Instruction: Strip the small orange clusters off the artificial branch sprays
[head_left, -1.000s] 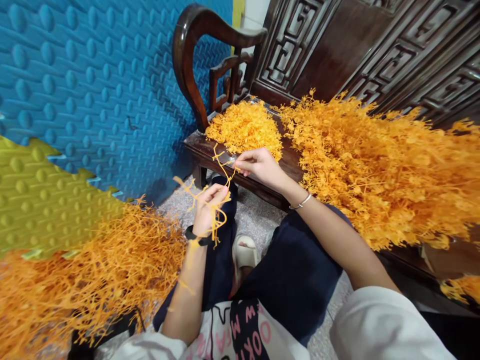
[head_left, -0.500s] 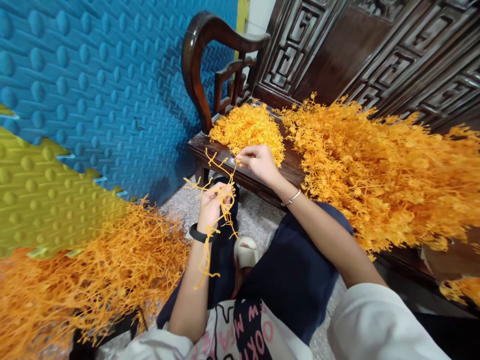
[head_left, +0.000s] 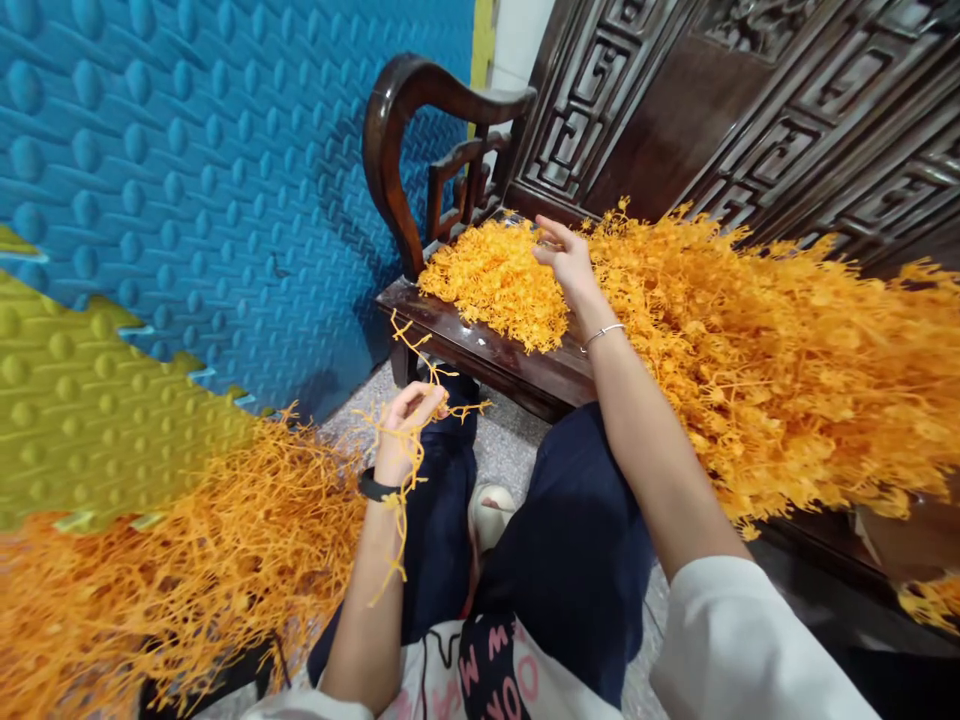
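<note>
Head view: the left hand (head_left: pixel 405 425) is in front of the bench (head_left: pixel 510 350), lower than its front edge, thumb and fingers pinched together on an orange branching stem (head_left: pixel 434 373); one end of the stem reaches up toward the bench and other twigs trail down below the hand; the right hand (head_left: pixel 570 262) is over the bench seat, at the back of a small orange heap (head_left: pixel 495 280), its fingers apart, and whether a fingertip touches the heap cannot be told; a large heap of tufted stems (head_left: pixel 780 370) spreads along the bench to the right, and a loose heap of bare stems (head_left: pixel 225 560) lies to the near left of the bench. The branching stem looks very light, like thin moulded plastic, and should be springy rather than limp; its slim twigs would probably bend easily, yet might tear at the joints if pulled hard; it seems little prone to slip, though the forks could snag; the surest hold appears to be a pinch on the main stalk beside a fork.
</note>
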